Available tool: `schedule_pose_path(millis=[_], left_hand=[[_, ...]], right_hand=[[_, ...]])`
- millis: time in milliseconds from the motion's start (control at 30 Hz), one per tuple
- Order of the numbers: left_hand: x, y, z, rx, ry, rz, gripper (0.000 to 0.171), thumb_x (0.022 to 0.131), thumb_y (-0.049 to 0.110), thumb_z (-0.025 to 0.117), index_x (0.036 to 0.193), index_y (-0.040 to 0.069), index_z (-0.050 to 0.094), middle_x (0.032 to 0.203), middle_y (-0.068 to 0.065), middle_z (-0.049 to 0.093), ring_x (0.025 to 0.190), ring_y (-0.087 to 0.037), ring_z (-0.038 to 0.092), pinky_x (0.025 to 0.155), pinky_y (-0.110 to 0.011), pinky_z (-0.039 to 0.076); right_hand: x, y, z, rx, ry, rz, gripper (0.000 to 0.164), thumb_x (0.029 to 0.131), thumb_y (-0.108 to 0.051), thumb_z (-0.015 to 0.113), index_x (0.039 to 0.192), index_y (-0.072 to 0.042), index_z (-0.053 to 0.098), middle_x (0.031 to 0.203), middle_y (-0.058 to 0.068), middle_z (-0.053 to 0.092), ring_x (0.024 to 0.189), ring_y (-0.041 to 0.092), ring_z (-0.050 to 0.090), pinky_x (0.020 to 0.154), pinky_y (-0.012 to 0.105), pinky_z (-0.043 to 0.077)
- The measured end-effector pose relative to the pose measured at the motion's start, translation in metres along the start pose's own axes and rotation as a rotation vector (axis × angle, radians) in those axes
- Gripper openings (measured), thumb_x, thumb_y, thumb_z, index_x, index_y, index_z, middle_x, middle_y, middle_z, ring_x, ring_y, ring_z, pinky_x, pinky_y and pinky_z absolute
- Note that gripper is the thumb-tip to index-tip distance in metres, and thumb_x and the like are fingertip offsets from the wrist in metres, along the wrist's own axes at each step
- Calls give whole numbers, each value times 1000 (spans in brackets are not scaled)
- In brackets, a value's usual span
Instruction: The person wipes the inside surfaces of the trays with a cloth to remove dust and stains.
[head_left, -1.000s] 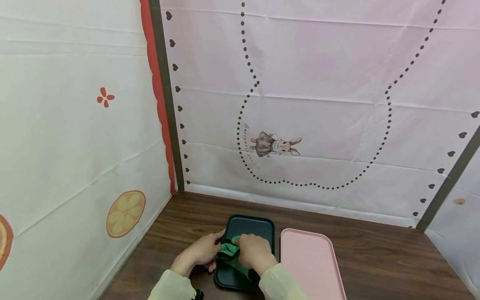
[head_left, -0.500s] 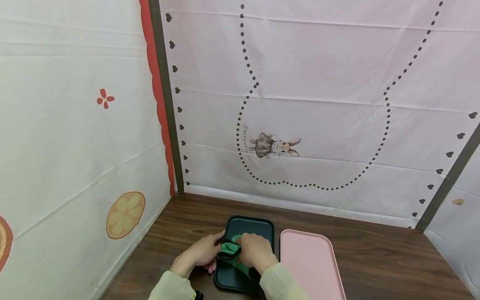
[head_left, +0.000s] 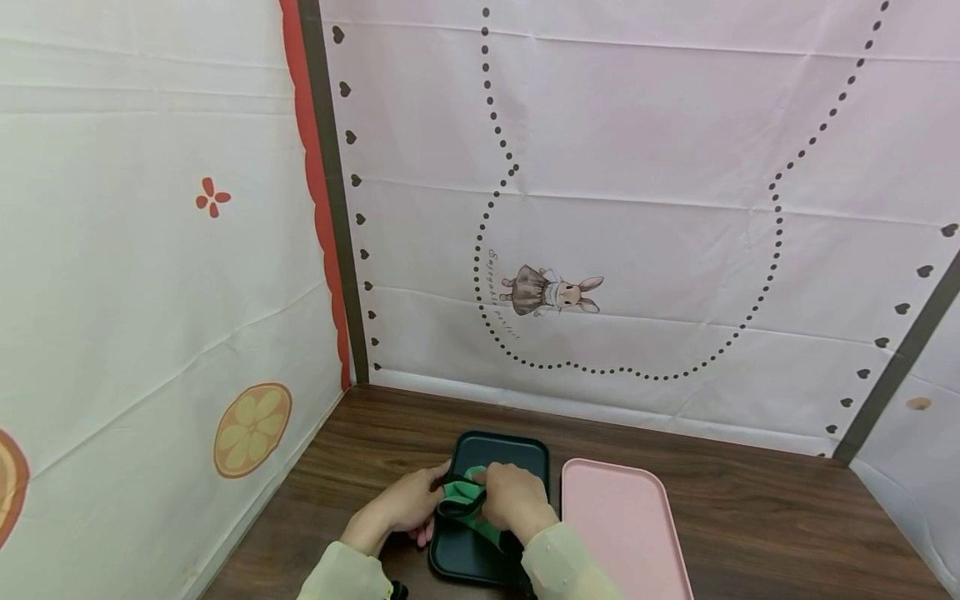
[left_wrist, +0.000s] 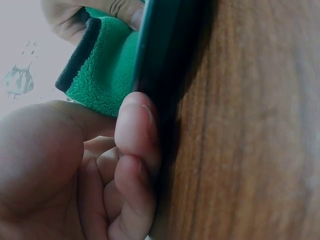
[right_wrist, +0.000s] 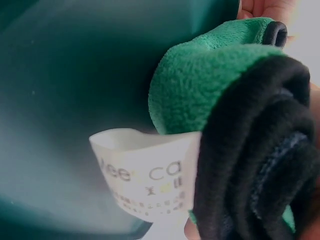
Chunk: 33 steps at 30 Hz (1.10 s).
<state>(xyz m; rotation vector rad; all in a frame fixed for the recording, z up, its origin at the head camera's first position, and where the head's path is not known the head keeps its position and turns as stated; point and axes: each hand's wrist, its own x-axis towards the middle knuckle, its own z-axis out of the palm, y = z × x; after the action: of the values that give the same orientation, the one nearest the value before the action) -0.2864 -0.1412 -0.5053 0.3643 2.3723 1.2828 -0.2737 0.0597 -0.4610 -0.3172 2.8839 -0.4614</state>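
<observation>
A dark teal rectangular tray (head_left: 506, 450) lies on the wooden table. At its left long side my left hand (head_left: 403, 502) grips the rim; in the left wrist view the curled fingers (left_wrist: 135, 125) sit against the tray's outer side, close over the wood. My right hand (head_left: 516, 498) holds a bunched green cloth (head_left: 483, 527) with black edging down on the tray's inner surface. Seen from the right wrist, folded layers of black edging lie beside the hand, and a white printed label (right_wrist: 150, 170) sticks out from the cloth over the tray.
A pink tray (head_left: 618, 517) lies just right of the teal one, partly below my right sleeve (head_left: 566, 562). Brown wooden tabletop (head_left: 765, 517) extends further right. Printed white sheets (head_left: 637, 208) form walls behind and at the sides.
My right hand has shifted slightly up and to the right on the teal tray, with the green cloth. The left hand has stayed at the tray's rim.
</observation>
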Motion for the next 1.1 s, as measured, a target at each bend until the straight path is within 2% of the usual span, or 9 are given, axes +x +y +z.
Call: schedule_pose_path(millis=[233, 700, 967, 1100], left_hand=[[1, -1, 0, 5, -6, 0, 59, 109, 16, 47, 164, 8, 29, 52, -6, 63, 37, -12, 56, 40, -28, 46], [1, 0, 0, -6, -14, -5, 58, 109, 19, 46, 164, 10, 29, 52, -6, 62, 37, -12, 55, 39, -29, 47], [4, -3, 0, -8, -18, -10, 58, 110, 22, 46, 165, 12, 29, 52, -5, 63, 37, -11, 56, 40, -28, 47], [4, -3, 0, 1, -18, -9, 57, 111, 22, 46, 165, 13, 29, 52, -5, 63, 37, -11, 56, 40, -27, 47]], right_hand=[[0, 0, 0, -12, -3, 11, 62, 78, -25, 90, 136, -31, 70, 137, 6, 69, 113, 34, 69, 85, 48, 60], [2, 0, 0, -14, 16, 30, 62, 78, -26, 91, 136, -32, 70, 135, 6, 71, 108, 33, 71, 79, 46, 61], [5, 0, 0, -31, 17, 43, 61, 79, -26, 90, 136, -33, 70, 134, 5, 71, 100, 31, 71, 68, 37, 55], [5, 0, 0, -27, 21, 42, 61, 79, -26, 90, 136, -33, 70, 133, 5, 71, 101, 30, 71, 68, 37, 55]])
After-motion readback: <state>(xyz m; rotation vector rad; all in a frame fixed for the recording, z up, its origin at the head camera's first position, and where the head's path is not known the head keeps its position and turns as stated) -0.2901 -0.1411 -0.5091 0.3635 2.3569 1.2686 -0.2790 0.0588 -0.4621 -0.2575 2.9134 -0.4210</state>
